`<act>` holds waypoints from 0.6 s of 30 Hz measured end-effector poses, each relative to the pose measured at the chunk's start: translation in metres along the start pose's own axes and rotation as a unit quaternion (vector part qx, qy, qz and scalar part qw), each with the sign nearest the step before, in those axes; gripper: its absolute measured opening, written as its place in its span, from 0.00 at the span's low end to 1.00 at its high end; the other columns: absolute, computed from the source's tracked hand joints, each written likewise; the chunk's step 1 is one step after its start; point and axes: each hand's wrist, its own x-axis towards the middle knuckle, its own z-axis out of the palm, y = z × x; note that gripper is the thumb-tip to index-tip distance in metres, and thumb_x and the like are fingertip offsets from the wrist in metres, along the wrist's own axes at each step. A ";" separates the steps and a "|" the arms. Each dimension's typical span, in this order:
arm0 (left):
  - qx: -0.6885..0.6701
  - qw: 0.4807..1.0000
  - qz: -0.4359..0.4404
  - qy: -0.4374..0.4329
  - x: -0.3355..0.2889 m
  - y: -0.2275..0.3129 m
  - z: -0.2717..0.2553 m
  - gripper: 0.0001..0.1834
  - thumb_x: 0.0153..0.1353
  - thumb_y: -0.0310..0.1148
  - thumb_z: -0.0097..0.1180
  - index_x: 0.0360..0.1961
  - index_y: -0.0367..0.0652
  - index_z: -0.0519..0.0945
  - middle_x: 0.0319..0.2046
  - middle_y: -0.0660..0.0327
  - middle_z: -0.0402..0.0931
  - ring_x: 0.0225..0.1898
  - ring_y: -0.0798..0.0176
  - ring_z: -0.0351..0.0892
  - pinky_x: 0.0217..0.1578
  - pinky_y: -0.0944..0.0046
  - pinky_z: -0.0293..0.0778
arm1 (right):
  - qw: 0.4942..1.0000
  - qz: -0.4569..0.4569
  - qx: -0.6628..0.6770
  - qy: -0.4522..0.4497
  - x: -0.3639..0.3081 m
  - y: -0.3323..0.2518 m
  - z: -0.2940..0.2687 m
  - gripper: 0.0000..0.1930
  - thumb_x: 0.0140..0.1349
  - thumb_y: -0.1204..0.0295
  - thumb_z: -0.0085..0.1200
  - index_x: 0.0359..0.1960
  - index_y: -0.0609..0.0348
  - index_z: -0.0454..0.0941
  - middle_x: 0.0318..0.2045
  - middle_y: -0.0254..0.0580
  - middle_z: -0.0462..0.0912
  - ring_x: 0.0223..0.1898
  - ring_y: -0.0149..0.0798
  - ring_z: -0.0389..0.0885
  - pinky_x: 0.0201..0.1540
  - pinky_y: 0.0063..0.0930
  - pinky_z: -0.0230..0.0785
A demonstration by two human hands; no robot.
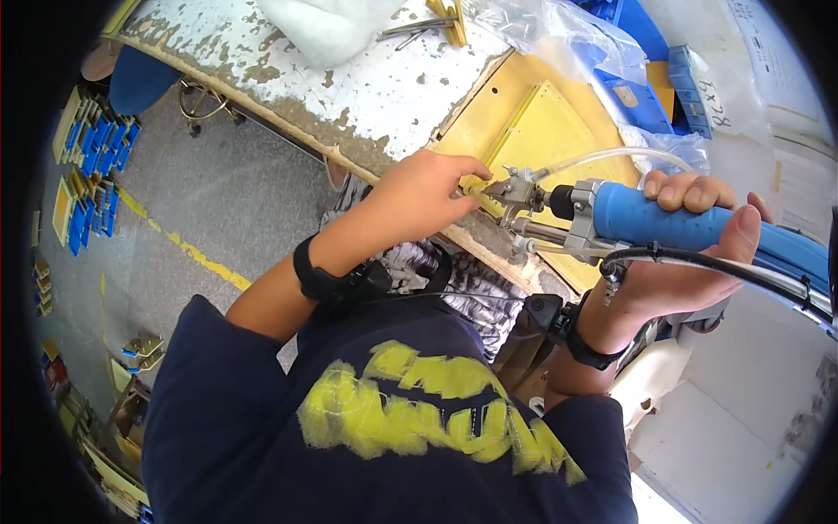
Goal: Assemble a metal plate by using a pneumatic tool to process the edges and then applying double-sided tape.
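My right hand (698, 231) is wrapped round the blue body of a powered screwdriver (663, 218), which lies nearly level with its metal nose pointing left. A clear hose (624, 153) runs into the nose. At that tip, my left hand (432, 192) curls its thumb and index finger round a small yellowish part; what exactly it grips is too small to tell. Beneath the nose, a yellow flat panel (559, 127) with a raised edge rests on the workbench (367, 96). The remaining left fingers are hidden under the hand.
A white bag-like bundle (327, 26) and a yellow part with metal rods (454, 22) lie at the far side. Blue bins (642, 100) and clear plastic bags (559, 31) stand at far right. Yellow and blue parts (105, 135) are stacked on the floor at left.
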 end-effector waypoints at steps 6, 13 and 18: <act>0.039 0.996 0.049 0.059 -0.002 -0.015 0.016 0.15 0.53 0.34 0.65 0.43 0.46 0.84 0.22 0.53 0.79 0.22 0.55 0.78 0.27 0.59 0.72 | 0.997 0.046 0.058 -0.032 -0.002 0.000 -0.014 0.22 0.62 0.59 0.52 0.53 0.50 0.61 0.23 0.44 0.73 0.23 0.39 0.72 0.30 0.39 0.70; 0.045 0.996 0.047 0.058 -0.002 -0.013 0.016 0.13 0.54 0.34 0.64 0.43 0.49 0.84 0.27 0.53 0.81 0.28 0.54 0.81 0.31 0.58 0.75 | 0.998 0.037 0.055 -0.023 -0.004 -0.001 -0.026 0.22 0.59 0.54 0.55 0.52 0.41 0.63 0.24 0.41 0.73 0.24 0.38 0.73 0.29 0.37 0.69; 0.054 0.994 0.069 0.070 -0.001 -0.017 0.019 0.13 0.54 0.34 0.64 0.42 0.48 0.84 0.27 0.53 0.81 0.28 0.54 0.81 0.31 0.57 0.75 | 0.999 0.010 0.044 -0.025 -0.006 -0.001 -0.024 0.20 0.62 0.54 0.52 0.51 0.43 0.63 0.25 0.41 0.72 0.23 0.38 0.73 0.28 0.37 0.69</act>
